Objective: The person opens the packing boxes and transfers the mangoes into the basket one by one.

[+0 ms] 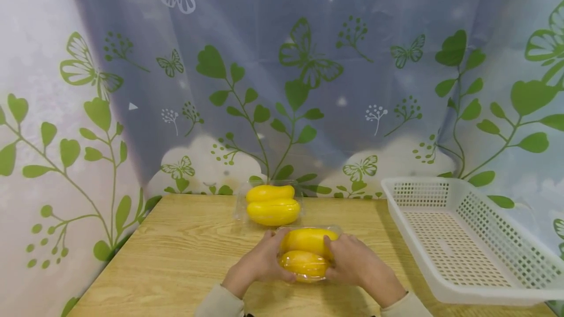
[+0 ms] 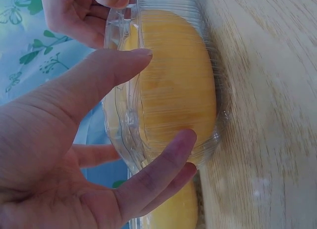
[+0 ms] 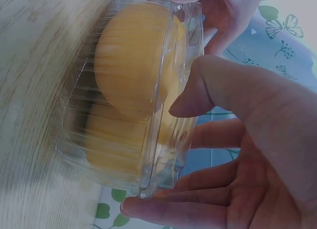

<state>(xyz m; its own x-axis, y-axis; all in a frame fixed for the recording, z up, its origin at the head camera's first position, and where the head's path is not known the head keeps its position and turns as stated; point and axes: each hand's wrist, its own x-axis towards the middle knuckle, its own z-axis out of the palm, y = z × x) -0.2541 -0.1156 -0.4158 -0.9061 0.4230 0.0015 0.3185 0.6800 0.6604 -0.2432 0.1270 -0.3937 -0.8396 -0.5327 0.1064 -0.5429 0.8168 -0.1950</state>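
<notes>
A clear plastic clamshell box [image 1: 333, 229] with two yellow mangoes [image 1: 305, 262] sits on the wooden table in front of the person. The left hand [image 1: 266, 260] grips its left end, the thumb on the ridged side near the rim and the fingers spread along the box [image 2: 130, 107]. At the opposite end the right hand [image 1: 359, 264] holds the box, its thumb bent by the rim [image 3: 163, 85] and its fingers along the far side. Through the ridged plastic a mango [image 3: 136, 58] shows. Behind stands a second clear box [image 1: 240, 208] with two yellow mangoes [image 1: 273, 212].
A white perforated plastic basket [image 1: 407, 246] stands on the right of the wooden table [image 1: 176, 258]. A curtain [image 1: 246, 28] printed with leaves and butterflies hangs along the table's back edge and left side.
</notes>
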